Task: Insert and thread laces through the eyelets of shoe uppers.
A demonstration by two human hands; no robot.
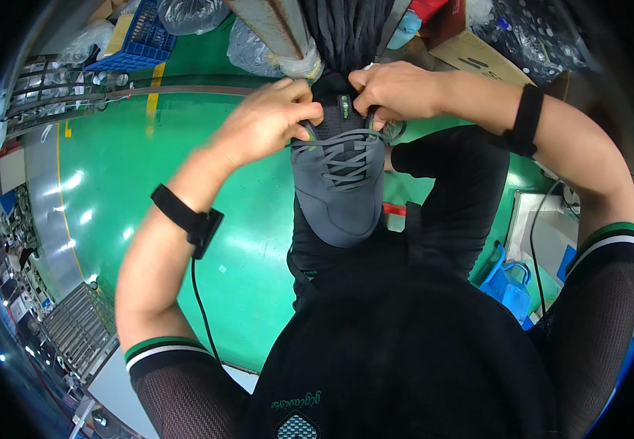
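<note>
A grey lace-up sneaker [339, 186] is held up in front of me, its toe pointing toward my body. Its grey laces [346, 167] criss-cross over the front, and a dark tongue [329, 110] with a small label sticks up at the opening. My left hand [282, 117] is closed on the left edge of the collar, thumb and fingers pinching it. On the other side, my right hand [394, 91] grips the right edge of the collar in the same way. The sneaker's heel and sole are hidden.
A bundle of black laces or straps [346, 33] hangs just beyond the sneaker, beside a metal post [273, 29]. Far left are a blue crate [138, 40] and clear plastic bags [192, 13]. A cardboard box [478, 55] stands far right, and a blue bag [509, 285] lies lower right.
</note>
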